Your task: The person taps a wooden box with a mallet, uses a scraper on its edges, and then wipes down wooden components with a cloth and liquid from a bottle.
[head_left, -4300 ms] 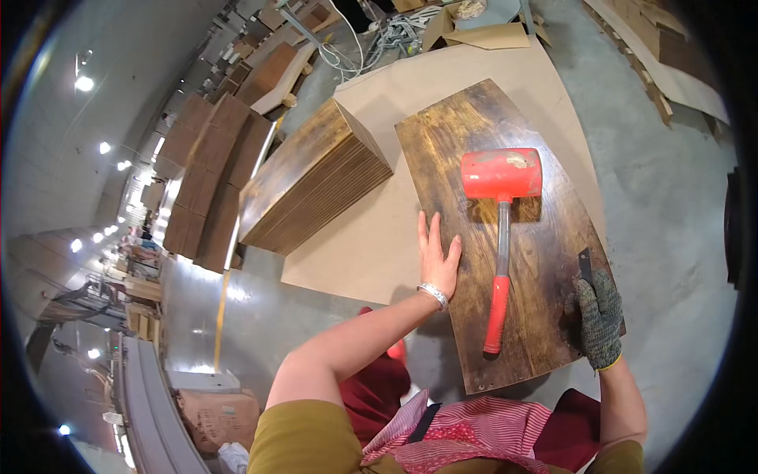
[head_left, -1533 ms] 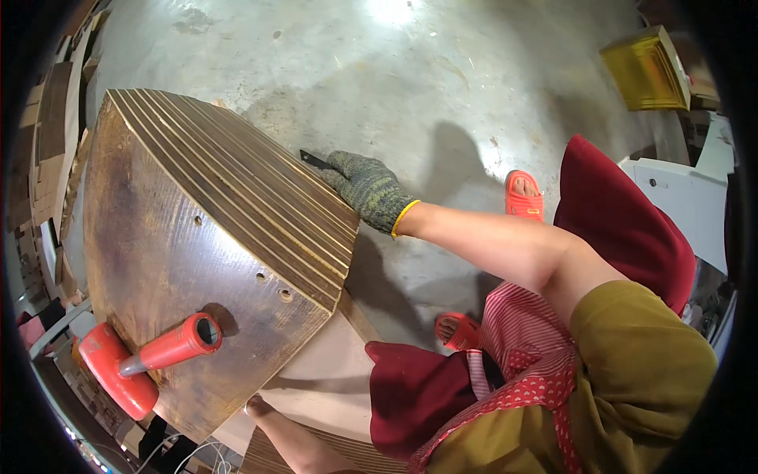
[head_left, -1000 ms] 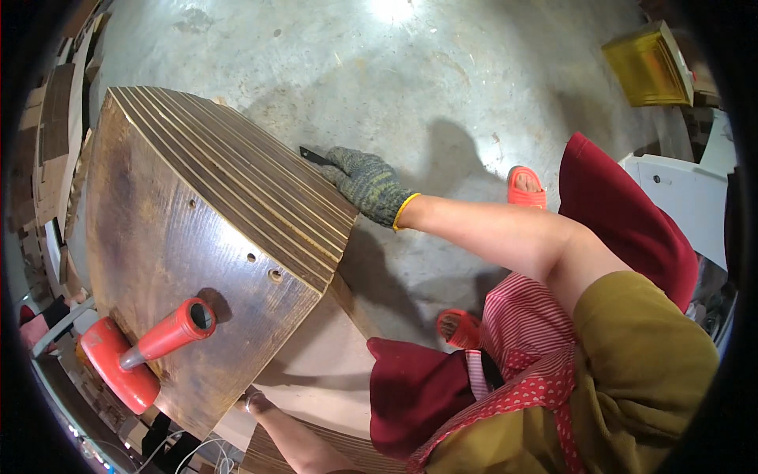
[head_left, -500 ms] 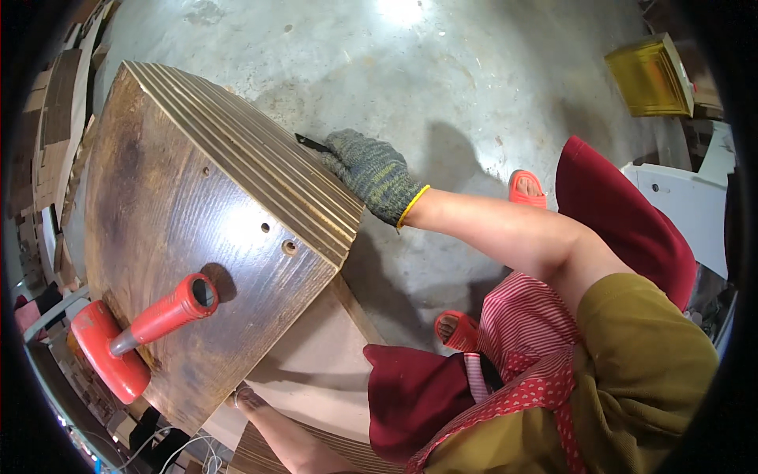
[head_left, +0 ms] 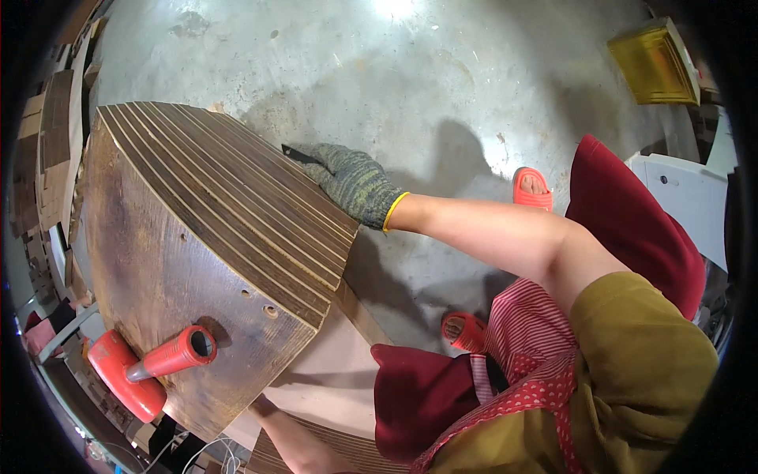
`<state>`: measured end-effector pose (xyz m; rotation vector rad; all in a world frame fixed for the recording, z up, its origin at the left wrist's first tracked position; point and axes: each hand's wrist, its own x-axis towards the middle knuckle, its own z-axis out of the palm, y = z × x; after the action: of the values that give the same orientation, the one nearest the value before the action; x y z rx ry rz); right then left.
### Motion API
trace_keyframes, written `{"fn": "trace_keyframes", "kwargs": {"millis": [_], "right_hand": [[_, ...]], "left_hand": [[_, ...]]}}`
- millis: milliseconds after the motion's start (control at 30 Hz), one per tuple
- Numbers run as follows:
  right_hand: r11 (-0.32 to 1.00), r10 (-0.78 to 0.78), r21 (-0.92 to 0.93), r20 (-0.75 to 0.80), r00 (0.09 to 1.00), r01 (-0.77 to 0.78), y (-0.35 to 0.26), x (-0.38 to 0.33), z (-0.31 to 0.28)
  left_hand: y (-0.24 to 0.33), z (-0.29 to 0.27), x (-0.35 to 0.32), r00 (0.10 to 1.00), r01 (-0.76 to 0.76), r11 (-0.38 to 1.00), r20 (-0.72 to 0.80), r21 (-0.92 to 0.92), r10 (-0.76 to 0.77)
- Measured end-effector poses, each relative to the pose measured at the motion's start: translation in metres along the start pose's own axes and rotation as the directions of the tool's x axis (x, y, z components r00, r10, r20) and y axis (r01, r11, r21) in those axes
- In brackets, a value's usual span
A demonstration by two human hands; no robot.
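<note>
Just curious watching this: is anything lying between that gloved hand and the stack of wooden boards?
Nothing visible does. The gloved right hand already rests against the side of the stack of boards, with a dark tool at its fingers. The red mallet lies on top, elsewhere.
</note>
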<state>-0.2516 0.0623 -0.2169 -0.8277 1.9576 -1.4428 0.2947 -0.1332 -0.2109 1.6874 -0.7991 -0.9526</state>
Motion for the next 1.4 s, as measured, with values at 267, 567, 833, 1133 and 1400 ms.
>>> {"fn": "trace_keyframes", "kwargs": {"millis": [267, 567, 833, 1133, 1400], "right_hand": [[0.985, 0.010, -0.170, -0.030, 1.000, -0.015, 0.003, -0.004, 0.007], [0.832, 0.455, 0.304, 0.104, 0.885, -0.464, 0.019, -0.014, -0.057], [0.990, -0.007, -0.135, 0.163, 0.987, 0.029, 0.004, 0.029, -0.112], [0.879, -0.342, -0.203, 0.363, 0.867, 0.432, -0.117, 0.053, -0.146], [0.340, -0.769, -0.229, 0.490, 0.410, 0.912, -0.224, 0.075, -0.008]], "left_hand": [[0.000, 0.001, 0.000, 1.000, 0.026, 1.000, 0.000, 0.016, -0.026], [-0.042, -0.028, -0.068, 0.960, 0.281, 0.918, -0.092, 0.281, -0.265], [0.146, 0.117, -0.345, 0.265, -0.692, 0.541, 0.865, 0.478, -0.426], [0.265, 0.213, -0.320, 0.088, -0.813, -0.573, 0.994, 0.106, 0.059], [0.235, 0.217, -0.274, 0.054, -0.921, -0.377, 0.989, 0.103, 0.137]]}}
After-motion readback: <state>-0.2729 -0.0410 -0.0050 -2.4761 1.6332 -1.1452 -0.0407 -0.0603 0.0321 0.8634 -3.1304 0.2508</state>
